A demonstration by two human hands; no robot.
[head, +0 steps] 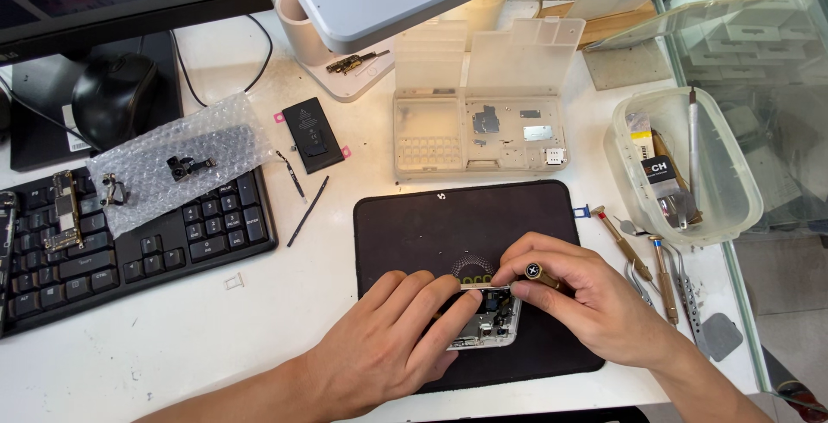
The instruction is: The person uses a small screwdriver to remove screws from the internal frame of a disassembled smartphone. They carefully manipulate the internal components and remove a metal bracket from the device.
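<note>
An opened phone frame [493, 319] lies on a black work mat [431, 225] near the table's front. My left hand [392, 341] rests on its left side and pins it down with the fingertips. My right hand [573, 289] grips a small screwdriver [539, 275] with a brass cap, its tip pointing into the top of the phone. Both hands hide most of the phone body.
A clear parts organiser [479, 134] sits behind the mat, a phone battery [312, 134] to its left. Bubble wrap with small parts [172, 160] lies over a black keyboard [129, 242]. A plastic tub of tools [690, 164] and loose screwdrivers [660, 263] are on the right.
</note>
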